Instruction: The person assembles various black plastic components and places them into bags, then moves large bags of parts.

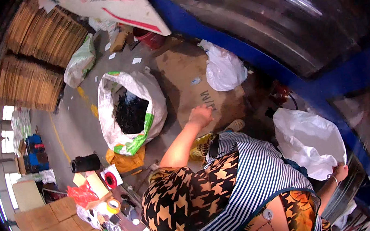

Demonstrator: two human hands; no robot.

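My right hand (340, 172), with a bracelet at its wrist, is closed on the rim of a white woven bag (306, 134), whose mouth gapes open beside the blue machine. My left hand (201, 116) hangs in the air over a flattened cardboard sheet (180, 76) with its fingers loosely apart. Nothing shows in it. Left of that hand stands a large white-and-green woven sack (156, 89), its rim rolled down, with dark stringy scraps (132, 113) inside.
A tied white plastic bag (225, 68) leans near the blue machine frame (250, 43). Stacked flat cardboard (28, 82) stands far left. Cartons, tape rolls and a black spool (85, 163) crowd the left side. A dark red bucket (149, 38) sits at the back.
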